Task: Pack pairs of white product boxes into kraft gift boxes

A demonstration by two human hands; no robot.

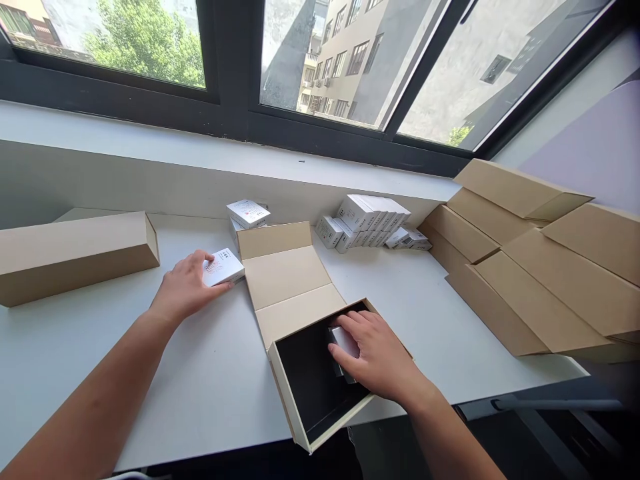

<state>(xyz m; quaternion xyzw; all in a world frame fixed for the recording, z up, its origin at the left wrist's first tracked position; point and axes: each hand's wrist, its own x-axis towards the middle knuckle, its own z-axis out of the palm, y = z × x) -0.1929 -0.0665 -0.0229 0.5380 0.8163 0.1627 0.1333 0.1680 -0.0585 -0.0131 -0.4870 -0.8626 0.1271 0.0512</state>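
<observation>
My left hand [187,287] grips a small white box [223,267] with printing on top, left of the open lid. My right hand [375,350] reaches inside an open cardboard box [295,393] with a black interior, its fingers around a small whitish box [345,341] near the right side. The lid [285,273] of the cardboard box lies folded back toward the window. My right palm hides part of the small box and whatever is beneath it.
Small white boxes [360,217] stand stacked near the wall, with more [249,212] behind the lid. Large brown boxes [560,280] are piled at the right; a long brown box [75,253] lies left. The white table's front edge runs below the open box.
</observation>
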